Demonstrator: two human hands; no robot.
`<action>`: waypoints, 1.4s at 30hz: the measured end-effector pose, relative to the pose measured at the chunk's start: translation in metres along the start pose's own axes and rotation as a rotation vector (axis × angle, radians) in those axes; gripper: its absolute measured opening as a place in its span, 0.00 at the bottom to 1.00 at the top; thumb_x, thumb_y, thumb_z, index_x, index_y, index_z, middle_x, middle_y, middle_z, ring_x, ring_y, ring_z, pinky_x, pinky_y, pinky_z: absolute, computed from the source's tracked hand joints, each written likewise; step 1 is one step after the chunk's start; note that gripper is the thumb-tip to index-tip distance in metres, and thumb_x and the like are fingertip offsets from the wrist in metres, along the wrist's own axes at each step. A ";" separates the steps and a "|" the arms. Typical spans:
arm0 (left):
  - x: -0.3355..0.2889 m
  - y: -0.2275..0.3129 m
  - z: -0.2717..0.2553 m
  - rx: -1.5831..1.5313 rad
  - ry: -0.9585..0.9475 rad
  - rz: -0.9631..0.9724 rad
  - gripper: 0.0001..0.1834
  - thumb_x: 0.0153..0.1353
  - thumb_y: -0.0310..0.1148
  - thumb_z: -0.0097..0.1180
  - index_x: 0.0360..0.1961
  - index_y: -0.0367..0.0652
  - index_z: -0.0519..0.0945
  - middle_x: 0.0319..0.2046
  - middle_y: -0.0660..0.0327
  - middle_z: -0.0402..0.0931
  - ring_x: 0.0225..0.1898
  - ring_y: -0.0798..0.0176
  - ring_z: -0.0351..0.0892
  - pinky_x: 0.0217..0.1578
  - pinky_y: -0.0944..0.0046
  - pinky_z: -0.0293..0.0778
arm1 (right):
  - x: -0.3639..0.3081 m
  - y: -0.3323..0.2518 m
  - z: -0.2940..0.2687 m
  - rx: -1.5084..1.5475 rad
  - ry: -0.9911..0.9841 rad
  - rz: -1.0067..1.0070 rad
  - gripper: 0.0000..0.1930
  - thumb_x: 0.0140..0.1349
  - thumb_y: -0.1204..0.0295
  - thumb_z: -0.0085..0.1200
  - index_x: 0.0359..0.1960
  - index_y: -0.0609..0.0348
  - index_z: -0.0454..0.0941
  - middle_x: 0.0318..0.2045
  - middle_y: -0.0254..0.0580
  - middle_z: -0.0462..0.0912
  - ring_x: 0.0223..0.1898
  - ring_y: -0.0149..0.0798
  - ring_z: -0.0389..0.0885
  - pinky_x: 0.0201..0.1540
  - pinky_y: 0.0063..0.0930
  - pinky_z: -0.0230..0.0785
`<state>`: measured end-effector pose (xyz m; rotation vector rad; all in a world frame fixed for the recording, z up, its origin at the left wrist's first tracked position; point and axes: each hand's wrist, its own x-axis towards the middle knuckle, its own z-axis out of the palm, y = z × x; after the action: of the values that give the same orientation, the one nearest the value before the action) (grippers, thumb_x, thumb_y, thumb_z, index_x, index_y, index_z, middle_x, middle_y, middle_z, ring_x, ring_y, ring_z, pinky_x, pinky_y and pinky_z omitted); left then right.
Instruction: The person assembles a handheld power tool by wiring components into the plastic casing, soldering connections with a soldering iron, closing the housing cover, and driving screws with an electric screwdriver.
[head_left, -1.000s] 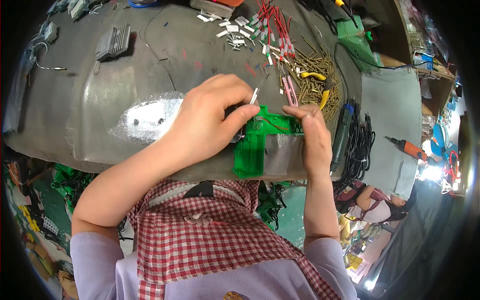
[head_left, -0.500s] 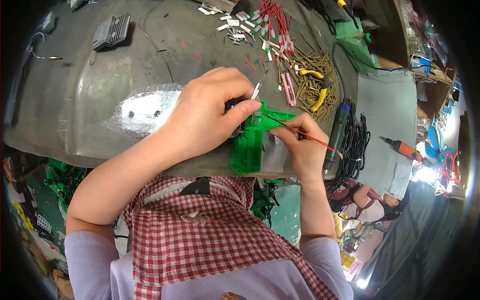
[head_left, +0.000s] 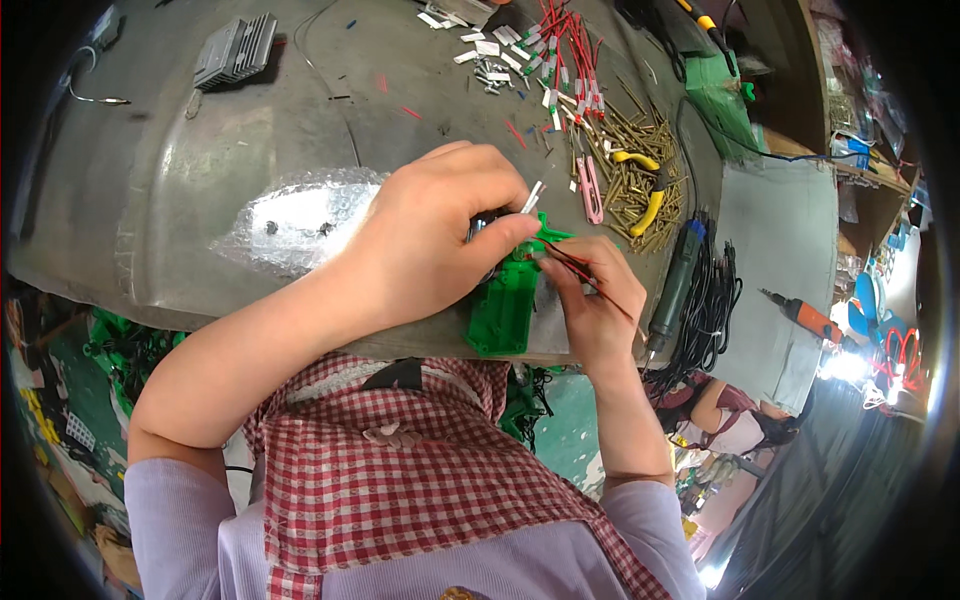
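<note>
A green plastic housing (head_left: 502,310) is held near the table's front edge, its open inside facing up. My left hand (head_left: 440,225) is closed around its upper part, with the thumb pressing near the top. White wires or tubes (head_left: 534,197) stick out beyond that thumb, and a dark round part shows partly under the fingers. At the housing's right side, my right hand (head_left: 602,300) pinches thin red and black wires (head_left: 572,261) that run into the housing. The wires' inner ends are hidden by my left thumb.
Beyond the hands lie brass-coloured screws (head_left: 630,170), yellow-handled pliers (head_left: 651,195), a pink tool (head_left: 589,188) and red wire leads (head_left: 575,60). An electric screwdriver (head_left: 676,285) lies beside black cables (head_left: 710,310). Bubble wrap (head_left: 290,225) and a finned heat sink (head_left: 237,52) are leftward. Another person sits far right.
My right hand has moved left, closer to my left hand, and now grips the wires near the housing. The housing has shifted slightly right and tilted.
</note>
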<state>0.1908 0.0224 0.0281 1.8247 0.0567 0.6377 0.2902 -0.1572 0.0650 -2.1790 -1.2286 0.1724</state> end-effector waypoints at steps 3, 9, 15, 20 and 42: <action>0.001 0.001 0.001 0.013 0.006 0.006 0.05 0.54 0.23 0.61 0.30 0.36 0.77 0.31 0.57 0.76 0.33 0.56 0.75 0.35 0.63 0.71 | 0.000 0.000 0.001 0.054 0.044 0.012 0.11 0.45 0.83 0.65 0.31 0.62 0.78 0.28 0.42 0.79 0.29 0.44 0.76 0.34 0.31 0.68; 0.001 0.000 0.000 0.007 0.002 0.020 0.05 0.54 0.24 0.60 0.31 0.36 0.77 0.31 0.57 0.76 0.33 0.56 0.75 0.34 0.63 0.70 | 0.006 0.000 -0.007 -0.127 -0.100 -0.137 0.12 0.45 0.83 0.64 0.32 0.61 0.77 0.29 0.42 0.78 0.31 0.44 0.76 0.34 0.33 0.68; 0.000 -0.001 -0.001 0.011 0.006 0.011 0.05 0.53 0.25 0.60 0.29 0.36 0.76 0.32 0.57 0.76 0.34 0.54 0.75 0.35 0.62 0.70 | 0.013 -0.009 0.004 -0.209 -0.148 -0.119 0.11 0.46 0.80 0.63 0.30 0.60 0.75 0.28 0.41 0.74 0.31 0.45 0.73 0.33 0.35 0.67; 0.000 -0.003 0.001 -0.026 -0.006 0.021 0.05 0.53 0.24 0.60 0.28 0.37 0.76 0.33 0.56 0.76 0.34 0.52 0.74 0.35 0.60 0.70 | 0.012 -0.005 -0.002 -0.179 -0.200 -0.082 0.10 0.46 0.81 0.61 0.30 0.61 0.73 0.27 0.43 0.72 0.31 0.48 0.71 0.33 0.37 0.66; -0.017 0.044 -0.038 0.744 -0.361 0.401 0.48 0.33 0.51 0.69 0.60 0.46 0.69 0.55 0.58 0.67 0.52 0.54 0.69 0.54 0.48 0.60 | -0.031 -0.008 -0.052 0.279 0.163 -0.166 0.09 0.48 0.80 0.63 0.34 0.60 0.82 0.35 0.43 0.84 0.34 0.41 0.83 0.36 0.29 0.75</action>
<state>0.1469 0.0339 0.0686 2.6878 -0.3672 0.5910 0.2881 -0.2027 0.1051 -1.8078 -1.2085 0.0891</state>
